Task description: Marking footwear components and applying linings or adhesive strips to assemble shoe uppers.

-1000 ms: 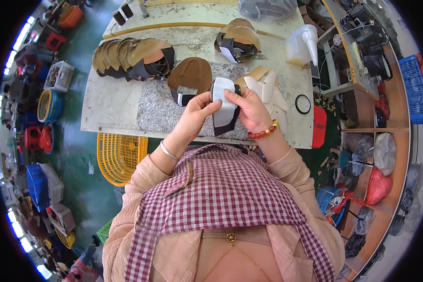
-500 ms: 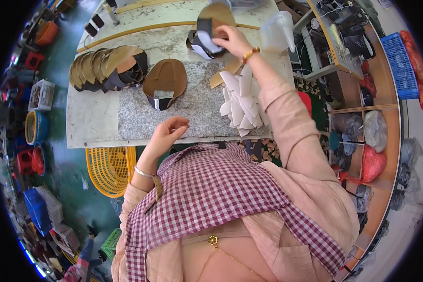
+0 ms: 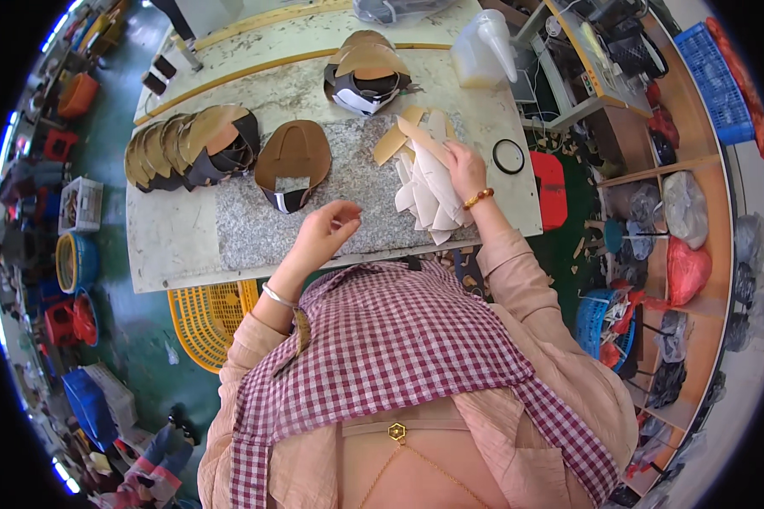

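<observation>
My right hand is at the pile of cream, leaf-shaped pieces, its fingers closed on the end of one long cream piece. Some tan pieces lie beside this pile. Over the near part of the speckled grey mat, my left hand holds nothing, its fingers loosely bent and the thumb apart. Just beyond it lies a single brown shoe upper with a black and white edge. At the back rests a small stack of similar uppers.
A row of overlapping brown and black uppers lies at the table's left. Thread spools stand behind it. A translucent spouted bottle and a black ring are at the right. A yellow basket stands below the front edge.
My right hand has let go of the upper at the back stack and come nearer, onto the cream pieces. The left hand has shifted slightly right.
</observation>
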The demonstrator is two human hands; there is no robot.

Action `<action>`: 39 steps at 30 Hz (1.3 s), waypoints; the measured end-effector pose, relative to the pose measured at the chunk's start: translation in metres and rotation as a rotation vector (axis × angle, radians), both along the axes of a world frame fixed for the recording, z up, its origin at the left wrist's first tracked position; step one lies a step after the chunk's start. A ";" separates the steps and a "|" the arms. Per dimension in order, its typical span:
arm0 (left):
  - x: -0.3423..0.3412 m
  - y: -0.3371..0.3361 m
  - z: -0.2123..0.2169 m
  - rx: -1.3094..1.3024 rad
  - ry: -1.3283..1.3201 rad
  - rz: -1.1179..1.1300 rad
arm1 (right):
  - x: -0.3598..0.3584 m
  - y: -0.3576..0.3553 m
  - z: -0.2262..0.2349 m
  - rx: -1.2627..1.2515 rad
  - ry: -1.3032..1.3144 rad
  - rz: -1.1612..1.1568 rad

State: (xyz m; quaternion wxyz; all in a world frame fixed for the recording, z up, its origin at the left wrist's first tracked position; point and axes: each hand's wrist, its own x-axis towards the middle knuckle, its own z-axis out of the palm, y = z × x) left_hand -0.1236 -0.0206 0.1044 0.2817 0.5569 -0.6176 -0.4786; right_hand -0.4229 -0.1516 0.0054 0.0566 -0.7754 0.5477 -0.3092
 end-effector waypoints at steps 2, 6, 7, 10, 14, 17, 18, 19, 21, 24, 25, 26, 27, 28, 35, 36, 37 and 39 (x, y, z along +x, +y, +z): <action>-0.008 -0.005 0.000 -0.133 0.000 0.002 | -0.001 -0.004 0.018 0.028 -0.062 -0.059; -0.019 -0.014 0.009 -0.322 -0.069 -0.098 | -0.005 0.005 0.018 0.020 0.080 0.120; -0.022 -0.015 0.012 -0.385 -0.091 -0.129 | -0.005 0.008 0.018 0.017 0.129 0.183; -0.032 -0.017 0.020 -0.576 -0.117 -0.018 | 0.021 0.027 0.064 0.055 -0.082 0.174; -0.033 -0.011 0.028 -0.728 -0.124 0.079 | 0.066 0.068 0.112 0.124 -0.346 0.231; -0.030 -0.005 0.029 -0.672 -0.024 0.100 | 0.088 0.089 0.127 0.144 -0.459 0.485; -0.027 -0.005 0.028 -0.670 -0.029 0.103 | 0.090 0.091 0.131 0.146 -0.462 0.490; -0.023 -0.004 0.025 -0.699 -0.058 0.120 | 0.091 0.093 0.134 0.211 -0.502 0.435; -0.014 -0.001 0.021 -0.755 -0.117 0.153 | 0.093 0.095 0.137 0.342 -0.578 0.322; -0.010 0.000 0.021 -0.824 -0.181 0.156 | 0.096 0.100 0.137 0.551 -0.747 0.279; -0.010 -0.001 0.024 -0.865 -0.214 0.137 | 0.098 0.101 0.137 0.693 -0.882 0.287; -0.010 -0.001 0.025 -0.907 -0.248 0.117 | 0.099 0.103 0.136 0.835 -1.015 0.292; -0.010 -0.002 0.027 -0.948 -0.282 0.096 | 0.099 0.103 0.135 0.977 -1.148 0.294; -0.010 -0.002 0.027 -0.946 -0.283 0.098 | 0.099 0.102 0.133 0.980 -1.148 0.296; -0.012 -0.005 0.028 -1.044 -0.368 0.084 | 0.091 0.096 0.126 1.122 -1.189 0.352; -0.012 -0.006 0.028 -1.045 -0.359 0.084 | 0.091 0.096 0.126 1.114 -1.194 0.357; -0.013 -0.006 0.028 -1.046 -0.350 0.085 | 0.091 0.095 0.126 1.106 -1.199 0.362; -0.017 -0.006 0.026 -0.920 -0.231 0.113 | 0.091 0.095 0.124 1.106 -1.244 0.363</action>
